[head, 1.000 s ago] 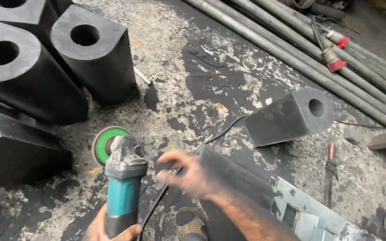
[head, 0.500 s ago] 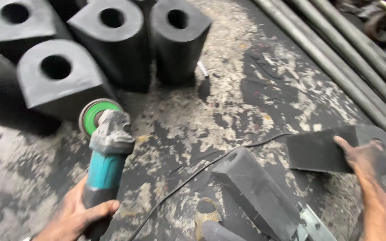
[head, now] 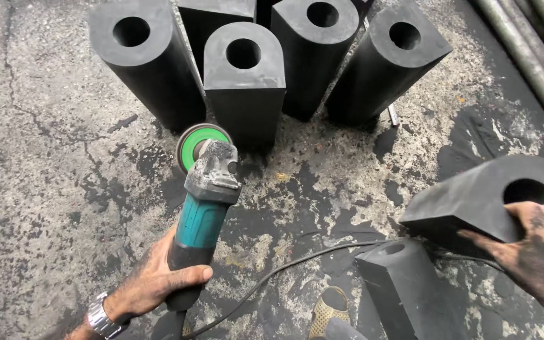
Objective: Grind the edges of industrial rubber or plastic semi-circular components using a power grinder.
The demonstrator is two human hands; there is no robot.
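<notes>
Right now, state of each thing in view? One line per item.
Left hand: fingers wrapped round the grinder's grip.
Grinder: held low over the floor, green disc forward.
Right hand: gripping the end of the held block.
Held block: lifted, tilted, hole end toward the hand.
Standing blocks: upright, clustered, holes up.
Near block: standing beside the cable.
Cable: slack on the floor.

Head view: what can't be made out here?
- Right hand: wrist cut off by the frame's right edge; palm hidden against the black block.
- Angle grinder: disc face hidden behind its own head.
- Cable: end runs out of frame at the bottom.
- Left hand: palm hidden by the grinder handle.
</notes>
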